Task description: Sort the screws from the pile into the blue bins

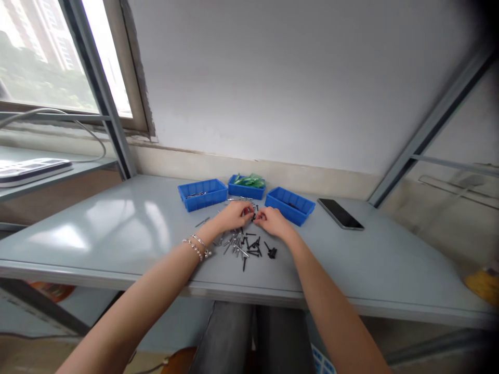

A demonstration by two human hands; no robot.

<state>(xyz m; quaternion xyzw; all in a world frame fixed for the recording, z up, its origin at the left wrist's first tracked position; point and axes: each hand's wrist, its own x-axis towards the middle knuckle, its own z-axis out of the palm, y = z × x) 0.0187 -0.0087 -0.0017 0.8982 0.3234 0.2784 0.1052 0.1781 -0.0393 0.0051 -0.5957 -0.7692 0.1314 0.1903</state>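
A heap of black and silver screws (245, 245) lies on the grey table (117, 228) in front of me. Both hands rest at the far edge of the heap, fingertips nearly touching. My left hand (234, 215), with bracelets on its wrist, has its fingers curled in a pinch over small screws. My right hand (273, 221) is also curled, pinching at a dark screw between the two hands. What exactly each pinch holds is too small to make out.
Three blue bins stand behind the hands: the left bin (202, 194) with a few metal parts, the middle bin (246, 186) with green pieces, the right bin (289, 205). A black phone (340, 213) lies to the right. A window is at the left.
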